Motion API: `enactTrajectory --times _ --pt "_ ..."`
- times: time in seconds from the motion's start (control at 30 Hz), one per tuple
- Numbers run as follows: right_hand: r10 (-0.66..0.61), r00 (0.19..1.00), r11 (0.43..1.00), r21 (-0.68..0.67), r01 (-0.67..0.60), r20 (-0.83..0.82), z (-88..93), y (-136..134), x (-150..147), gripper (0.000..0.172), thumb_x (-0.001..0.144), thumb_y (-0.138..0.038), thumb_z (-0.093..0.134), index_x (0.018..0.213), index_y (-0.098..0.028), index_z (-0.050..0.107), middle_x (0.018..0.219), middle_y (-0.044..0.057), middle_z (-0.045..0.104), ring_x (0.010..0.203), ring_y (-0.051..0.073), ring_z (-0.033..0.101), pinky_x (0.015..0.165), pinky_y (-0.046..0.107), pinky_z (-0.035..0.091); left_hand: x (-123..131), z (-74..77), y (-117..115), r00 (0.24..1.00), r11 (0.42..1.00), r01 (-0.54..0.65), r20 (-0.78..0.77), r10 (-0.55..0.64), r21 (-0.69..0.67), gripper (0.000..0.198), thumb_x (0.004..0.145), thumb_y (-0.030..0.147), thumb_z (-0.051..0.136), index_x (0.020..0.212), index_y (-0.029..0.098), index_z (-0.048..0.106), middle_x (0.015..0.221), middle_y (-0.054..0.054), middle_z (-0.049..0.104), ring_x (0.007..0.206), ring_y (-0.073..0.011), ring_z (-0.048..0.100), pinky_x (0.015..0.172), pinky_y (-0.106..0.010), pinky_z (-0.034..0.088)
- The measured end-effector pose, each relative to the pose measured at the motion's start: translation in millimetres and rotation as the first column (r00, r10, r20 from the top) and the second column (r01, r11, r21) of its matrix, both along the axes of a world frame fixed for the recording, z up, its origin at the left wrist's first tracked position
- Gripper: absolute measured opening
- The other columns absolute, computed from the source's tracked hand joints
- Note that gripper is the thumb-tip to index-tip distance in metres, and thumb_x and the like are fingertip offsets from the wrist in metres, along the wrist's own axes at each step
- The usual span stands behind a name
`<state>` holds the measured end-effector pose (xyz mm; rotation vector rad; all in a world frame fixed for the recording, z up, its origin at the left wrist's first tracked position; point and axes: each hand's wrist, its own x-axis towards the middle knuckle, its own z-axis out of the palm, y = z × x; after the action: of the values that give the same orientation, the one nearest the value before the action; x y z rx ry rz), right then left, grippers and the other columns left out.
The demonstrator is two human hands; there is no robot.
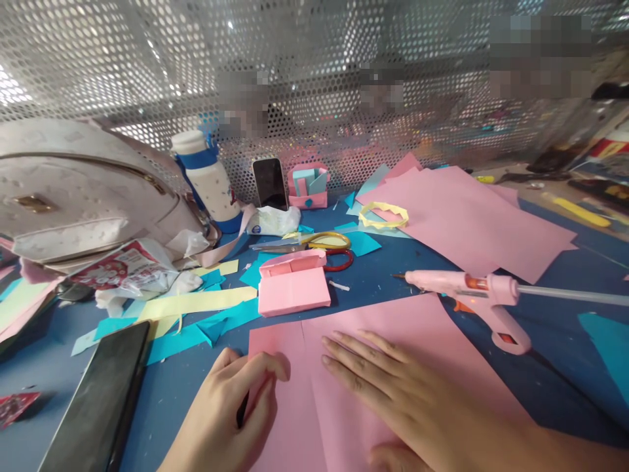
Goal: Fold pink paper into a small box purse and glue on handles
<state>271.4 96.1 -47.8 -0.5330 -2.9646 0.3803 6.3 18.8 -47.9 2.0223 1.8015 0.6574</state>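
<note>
A large pink paper sheet (pixel 295 367) with a lengthwise crease lies on the blue table. My right hand (pixel 388 387) rests flat on it, fingers stretched out and pointing left. At the sheet's left edge is my left hand (pixel 240 400), its fingers curled in. A small dark bit shows inside its grip, too hidden to name. Just beyond the sheet sits a folded pink paper box (pixel 293 292). To the right, a pink glue gun (pixel 472 288) lies on its side with a clear glue stick in its back.
Scissors (pixel 319 242) with yellow and red handles lie behind the box. A black phone (pixel 98 400) is at left, near coloured paper scraps (pixel 196 301). Further back stand a backpack (pixel 73 190), a bottle (pixel 209 180) and stacked pink sheets (pixel 466 210). A perforated metal panel (pixel 295 52) closes the back.
</note>
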Motion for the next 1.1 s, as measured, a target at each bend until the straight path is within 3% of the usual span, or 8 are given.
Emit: enactTrajectory --times 0.27,0.5,0.87,1.1 --pt "-0.022 1.000 0.993 -0.118 0.023 0.010 2.6 0.1 -1.1 0.073 0.097 -0.048 0.043 0.153 -0.022 0.005 0.158 0.005 0.021 0.143 0.028 0.027 0.118 0.046 0.024 -3.8 0.9 -1.3 0.999 0.999 0.045 -0.028 -0.045 -0.013 0.020 0.091 0.021 0.039 0.094 0.025 0.059 0.093 -0.001 0.070 0.072 -0.0168 0.056 0.066 -0.026 0.048" --pt "-0.030 1.000 0.984 -0.176 0.030 0.003 2.7 -0.3 -0.4 0.072 0.097 -0.046 0.044 0.153 -0.024 0.005 0.158 0.004 0.021 0.145 0.028 0.023 0.119 0.047 0.021 -7.6 1.3 0.1 0.985 0.991 0.135 -0.103 -0.136 -0.021 0.017 0.088 0.013 0.042 0.090 0.025 0.054 0.083 0.001 0.069 0.067 -0.0166 0.056 0.062 -0.026 0.046" --pt "-0.034 0.999 0.990 -0.136 0.033 -0.006 0.7 -2.0 -0.2 0.073 0.097 -0.046 0.044 0.154 -0.025 0.002 0.159 0.003 0.019 0.145 0.026 0.023 0.120 0.046 0.021 -6.7 2.1 -1.8 0.990 0.993 0.116 -0.079 -0.117 -0.017 0.015 0.086 0.010 0.043 0.080 0.023 0.050 0.074 0.004 0.064 0.066 -0.0149 0.054 0.060 -0.023 0.044" --pt "-0.027 1.000 0.993 -0.112 0.027 -0.003 2.0 -1.3 -0.9 0.074 0.097 -0.045 0.045 0.153 -0.024 0.003 0.158 0.005 0.021 0.144 0.028 0.025 0.118 0.046 0.026 0.2 1.6 -3.6 1.000 0.999 0.031 -0.002 -0.031 0.021 0.015 0.085 0.014 0.043 0.075 0.023 0.050 0.068 0.004 0.062 0.062 -0.0147 0.051 0.058 -0.023 0.041"
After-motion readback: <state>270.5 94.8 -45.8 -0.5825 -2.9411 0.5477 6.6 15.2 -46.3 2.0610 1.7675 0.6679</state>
